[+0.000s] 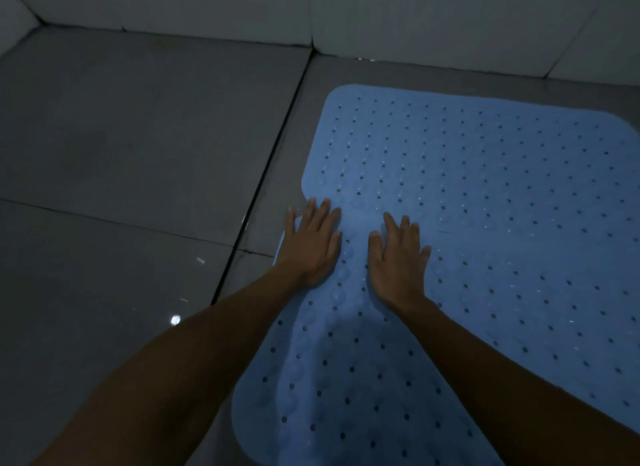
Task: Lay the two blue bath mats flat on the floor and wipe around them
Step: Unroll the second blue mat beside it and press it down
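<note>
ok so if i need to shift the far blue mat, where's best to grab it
Take the far blue mat by its rounded far-left corner, coming from the bare grey floor on the left. That edge lies free and uncovered there, while both hands, left and right, press flat where the two mats meet. Peeling it up by the thin edge is probably easiest.
</note>
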